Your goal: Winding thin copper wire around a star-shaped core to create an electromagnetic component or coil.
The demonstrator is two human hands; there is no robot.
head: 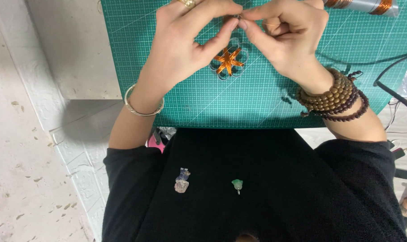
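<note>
The left hand and the right hand meet fingertip to fingertip near the top of the view, both pinched narrow on a thin copper wire that is barely visible between them. Just below the fingertips, partly hidden by the left hand, lies a small flower-shaped wire piece: pale loops form its petals, and orange copper strands cross at the centre like a star. Judging by that, the core is already wound and the upper edge is now being worked; how many petals remain unwrapped cannot be told. It rests on a green cutting mat covering the surface. A copper wire spool lies at the top right corner, well apart.
</note>
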